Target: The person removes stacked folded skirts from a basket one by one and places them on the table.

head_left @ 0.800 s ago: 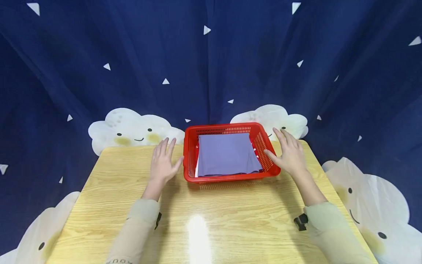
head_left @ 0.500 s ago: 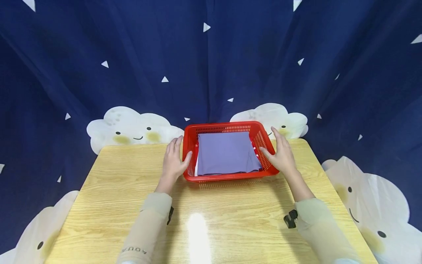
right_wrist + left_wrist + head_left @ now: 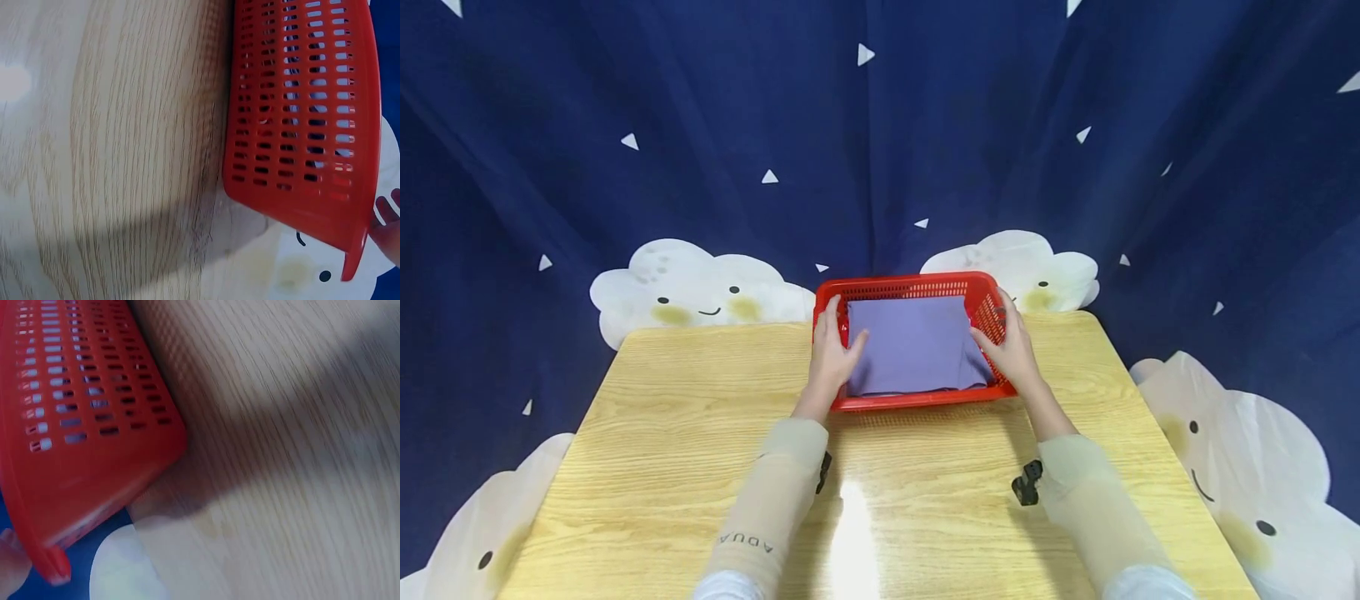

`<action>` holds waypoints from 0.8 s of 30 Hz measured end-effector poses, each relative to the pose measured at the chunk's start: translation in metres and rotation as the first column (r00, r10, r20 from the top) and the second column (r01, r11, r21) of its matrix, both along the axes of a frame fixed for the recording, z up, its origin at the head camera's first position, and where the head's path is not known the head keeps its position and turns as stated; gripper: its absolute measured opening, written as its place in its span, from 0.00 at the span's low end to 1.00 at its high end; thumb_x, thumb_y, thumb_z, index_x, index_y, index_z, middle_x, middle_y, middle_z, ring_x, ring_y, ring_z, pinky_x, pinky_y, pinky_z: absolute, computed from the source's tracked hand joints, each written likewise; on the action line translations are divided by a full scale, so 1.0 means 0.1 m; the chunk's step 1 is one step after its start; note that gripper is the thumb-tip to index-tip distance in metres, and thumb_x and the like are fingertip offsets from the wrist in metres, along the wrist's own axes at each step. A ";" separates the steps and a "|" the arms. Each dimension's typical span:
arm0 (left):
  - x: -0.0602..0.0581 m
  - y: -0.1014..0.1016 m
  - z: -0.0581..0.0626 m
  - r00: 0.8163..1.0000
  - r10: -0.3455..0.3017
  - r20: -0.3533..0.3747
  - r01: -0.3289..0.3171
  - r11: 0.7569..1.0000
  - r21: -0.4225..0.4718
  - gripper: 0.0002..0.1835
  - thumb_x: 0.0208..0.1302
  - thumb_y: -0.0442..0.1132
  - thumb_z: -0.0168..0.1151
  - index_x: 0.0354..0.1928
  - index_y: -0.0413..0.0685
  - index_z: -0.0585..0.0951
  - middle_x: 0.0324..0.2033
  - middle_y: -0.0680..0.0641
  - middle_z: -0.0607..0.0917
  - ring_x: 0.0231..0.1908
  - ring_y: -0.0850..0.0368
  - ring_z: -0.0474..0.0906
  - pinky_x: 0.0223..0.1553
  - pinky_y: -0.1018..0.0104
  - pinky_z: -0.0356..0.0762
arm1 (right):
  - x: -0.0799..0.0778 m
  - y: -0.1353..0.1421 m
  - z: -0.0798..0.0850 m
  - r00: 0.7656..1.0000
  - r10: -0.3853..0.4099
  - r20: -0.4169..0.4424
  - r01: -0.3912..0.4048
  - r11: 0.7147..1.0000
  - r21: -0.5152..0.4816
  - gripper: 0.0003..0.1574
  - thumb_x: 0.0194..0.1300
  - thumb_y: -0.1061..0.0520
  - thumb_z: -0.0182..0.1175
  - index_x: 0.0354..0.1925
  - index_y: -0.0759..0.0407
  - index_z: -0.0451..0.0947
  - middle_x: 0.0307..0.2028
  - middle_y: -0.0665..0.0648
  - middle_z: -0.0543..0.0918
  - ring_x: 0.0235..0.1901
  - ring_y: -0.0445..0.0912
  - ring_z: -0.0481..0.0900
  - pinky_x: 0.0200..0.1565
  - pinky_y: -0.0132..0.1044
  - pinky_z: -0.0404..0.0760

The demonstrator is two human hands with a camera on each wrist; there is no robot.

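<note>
A red plastic basket (image 3: 917, 401) with slotted sides stands on the table toward its far edge. Inside lies a flat purple cloth (image 3: 910, 346), which hides most of what is under it. My left hand (image 3: 832, 357) is over the left rim, its thumb reaching in above the cloth. At the opposite end, my right hand (image 3: 1015, 354) overlaps the right rim, thumb inward and fingers extended. Neither hand curls round anything. The wrist views show the basket's slotted wall, with part of the left hand (image 3: 11, 562) and of the right hand (image 3: 389, 228) at its rim.
The wooden table (image 3: 677, 433) extends to both sides and in front of the basket. Behind it hangs a dark blue curtain (image 3: 737, 100) with white triangles and smiling clouds. A black device (image 3: 1028, 483) is strapped at the right wrist.
Both hands have moved inward from beside the basket. The left shifted right over the left rim, the right shifted left over the right rim. The basket and cloth stay put.
</note>
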State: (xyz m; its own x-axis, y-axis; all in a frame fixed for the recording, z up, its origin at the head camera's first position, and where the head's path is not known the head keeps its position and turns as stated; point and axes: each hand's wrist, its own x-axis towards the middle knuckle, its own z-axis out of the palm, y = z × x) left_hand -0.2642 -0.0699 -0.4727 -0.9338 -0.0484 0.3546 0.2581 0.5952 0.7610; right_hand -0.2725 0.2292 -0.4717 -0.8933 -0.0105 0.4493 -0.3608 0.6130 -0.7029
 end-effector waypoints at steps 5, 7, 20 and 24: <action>-0.06 0.11 -0.08 0.996 0.025 0.091 -0.029 0.998 0.048 0.41 0.55 0.45 0.62 0.68 0.48 0.52 0.56 0.36 0.67 0.56 0.42 0.64 0.58 0.49 0.62 | -0.07 -0.06 -0.07 0.997 0.040 0.070 -0.039 0.999 -0.020 0.57 0.49 0.60 0.69 0.69 0.55 0.46 0.57 0.71 0.65 0.55 0.62 0.65 0.52 0.58 0.67; -0.08 0.14 -0.12 0.991 0.035 0.129 -0.042 0.998 0.048 0.42 0.55 0.45 0.62 0.68 0.47 0.52 0.55 0.34 0.67 0.56 0.41 0.65 0.58 0.49 0.61 | -0.08 -0.07 -0.09 0.991 0.044 0.129 -0.042 0.999 -0.020 0.60 0.49 0.59 0.69 0.70 0.53 0.43 0.60 0.70 0.61 0.57 0.62 0.62 0.55 0.59 0.64; -0.15 0.23 -0.26 0.932 0.051 0.360 -0.098 0.989 0.115 0.43 0.55 0.47 0.61 0.69 0.52 0.50 0.59 0.35 0.64 0.59 0.40 0.62 0.59 0.49 0.59 | -0.14 -0.18 -0.18 0.944 0.073 0.321 -0.067 0.997 -0.031 0.64 0.48 0.57 0.70 0.70 0.59 0.38 0.67 0.68 0.50 0.65 0.62 0.52 0.63 0.55 0.53; -0.16 0.23 -0.28 0.909 0.037 0.415 -0.095 0.988 0.119 0.43 0.55 0.48 0.60 0.69 0.52 0.48 0.59 0.33 0.63 0.59 0.39 0.62 0.59 0.49 0.60 | -0.16 -0.20 -0.20 0.931 0.061 0.361 -0.063 0.998 -0.007 0.64 0.47 0.56 0.71 0.70 0.60 0.39 0.66 0.70 0.52 0.64 0.63 0.54 0.63 0.55 0.54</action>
State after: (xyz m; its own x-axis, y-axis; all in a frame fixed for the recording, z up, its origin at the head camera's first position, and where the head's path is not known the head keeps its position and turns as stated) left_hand -0.2804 -0.0474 -0.5009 -0.9881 -0.1350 -0.0739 -0.1310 0.4856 0.8643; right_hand -0.2883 0.2095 -0.4921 -0.9926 -0.0722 0.0971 -0.1210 0.6013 -0.7898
